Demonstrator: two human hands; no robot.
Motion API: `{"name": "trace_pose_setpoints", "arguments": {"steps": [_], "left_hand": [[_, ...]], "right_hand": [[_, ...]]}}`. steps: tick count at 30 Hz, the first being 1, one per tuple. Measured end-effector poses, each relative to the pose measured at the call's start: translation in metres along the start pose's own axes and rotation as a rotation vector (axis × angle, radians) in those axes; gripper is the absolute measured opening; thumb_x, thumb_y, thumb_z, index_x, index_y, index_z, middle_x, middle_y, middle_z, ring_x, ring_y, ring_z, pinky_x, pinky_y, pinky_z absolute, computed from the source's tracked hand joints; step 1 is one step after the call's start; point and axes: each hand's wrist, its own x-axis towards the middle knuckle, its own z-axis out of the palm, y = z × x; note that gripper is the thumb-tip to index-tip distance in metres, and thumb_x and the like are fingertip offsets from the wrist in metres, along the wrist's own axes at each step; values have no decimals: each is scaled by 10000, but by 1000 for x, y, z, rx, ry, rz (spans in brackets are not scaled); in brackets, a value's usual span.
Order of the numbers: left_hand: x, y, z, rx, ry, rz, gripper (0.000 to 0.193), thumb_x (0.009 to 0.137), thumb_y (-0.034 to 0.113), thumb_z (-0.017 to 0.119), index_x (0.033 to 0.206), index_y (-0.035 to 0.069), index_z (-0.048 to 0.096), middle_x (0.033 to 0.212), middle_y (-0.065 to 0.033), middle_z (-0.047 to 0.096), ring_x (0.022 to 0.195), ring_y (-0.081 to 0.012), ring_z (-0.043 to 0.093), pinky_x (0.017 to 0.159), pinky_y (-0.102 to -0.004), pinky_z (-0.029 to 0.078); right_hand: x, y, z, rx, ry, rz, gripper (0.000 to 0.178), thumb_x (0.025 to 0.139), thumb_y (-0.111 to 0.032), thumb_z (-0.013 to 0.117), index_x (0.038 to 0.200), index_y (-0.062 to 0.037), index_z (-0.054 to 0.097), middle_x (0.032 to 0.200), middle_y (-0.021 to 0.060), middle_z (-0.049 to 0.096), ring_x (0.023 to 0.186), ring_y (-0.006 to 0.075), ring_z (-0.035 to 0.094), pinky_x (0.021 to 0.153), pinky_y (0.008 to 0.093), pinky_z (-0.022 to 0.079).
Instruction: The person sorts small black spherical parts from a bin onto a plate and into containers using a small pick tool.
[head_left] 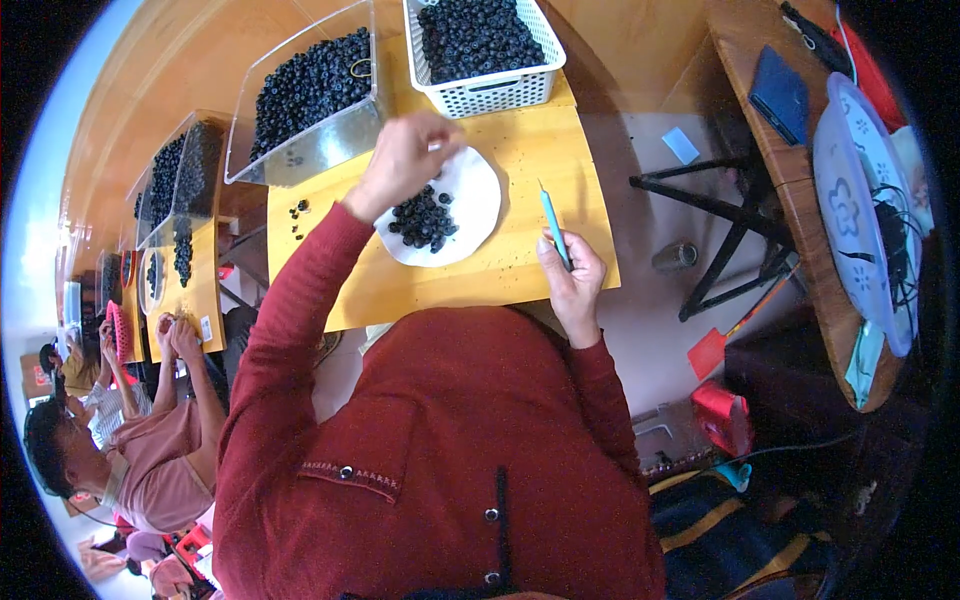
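Note:
My right hand [575, 280] grips a teal pen-like tool [552, 222], its thin pointed tip upward, just right of a white plate [478, 208]. On the plate's left part lies a pile of small dark, round, bead-like pieces [422, 222]. My left hand [410, 155] is above the plate's far left edge, fingers curled together and slightly blurred; what they hold, if anything, is hidden. A clear plastic bin [300, 150] and a white perforated basket [500, 95], both full of the same dark pieces, stand at the far side of the yellow table [540, 150].
A few loose dark pieces [298, 208] lie left of the plate. At the left, another person [160, 450] works at a similar table with bins. On the right stand a brown table [800, 220] with a pale blue tray [845, 200], and black folding legs [715, 205].

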Motion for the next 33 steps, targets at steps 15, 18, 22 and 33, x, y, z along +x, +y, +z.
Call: {"name": "trace_pose_setpoints", "arguments": {"steps": [15, 18, 22, 33], "left_hand": [[-40, -11, 10, 410, -381, 163, 169, 801, 117, 673, 950, 67, 736, 976, -119, 698, 939, -295, 652, 847, -395, 519], [-40, -13, 11, 352, -372, 152, 164, 807, 94, 666, 950, 48, 730, 980, -130, 693, 918, -295, 658, 832, -390, 518], [-44, -15, 7, 122, -260, 212, 150, 815, 49, 667, 952, 20, 719, 960, -125, 685, 878, -287, 664, 801, -378, 525], [-70, 2, 17, -994, -96, -433, 150, 927, 61, 645, 1072, 23, 658, 956, -48, 668, 822, -128, 669, 792, -280, 582]], "right_hand": [[0, -4, 4, -2, -15, -7, 204, 928, -135, 685, 1020, 46, 671, 766, -44, 580, 671, 14, 463, 591, 172, 378], [0, -7, 4, -23, -11, -16, 210, 927, -144, 688, 1016, 46, 670, 759, -46, 573, 667, 15, 460, 587, 173, 375], [0, -10, 3, -56, -28, 0, 212, 928, -147, 687, 1013, 47, 670, 763, -45, 576, 671, 14, 462, 591, 173, 377], [2, -7, 8, -22, -11, -5, 175, 925, -144, 677, 970, 25, 672, 706, -60, 539, 626, 12, 426, 539, 190, 360]]}}
